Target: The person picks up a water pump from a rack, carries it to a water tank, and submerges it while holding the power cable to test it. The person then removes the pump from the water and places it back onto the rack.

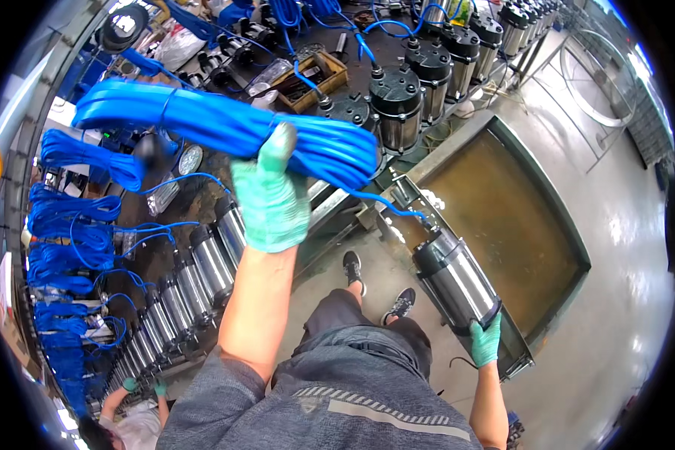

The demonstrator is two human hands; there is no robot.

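Observation:
My left hand (pixel 271 196), in a green glove, is raised and grips a thick coil of blue cable (pixel 202 124). A single blue lead runs from the coil down to a steel cylindrical pump motor (pixel 457 279) with a black top cap. My right hand (pixel 486 341), also green-gloved, holds that motor by its lower end, tilted, above the edge of a metal water tank (pixel 502 202). My feet in dark shoes stand on the floor beside the tank.
A long bench on the left holds a row of steel pump motors (pixel 195 285) with blue cable coils (pixel 67 225). More black-capped motors (pixel 427 75) line the back. A wooden tray of parts (pixel 307 79) sits there. Another person's gloved hands (pixel 142 386) work at lower left.

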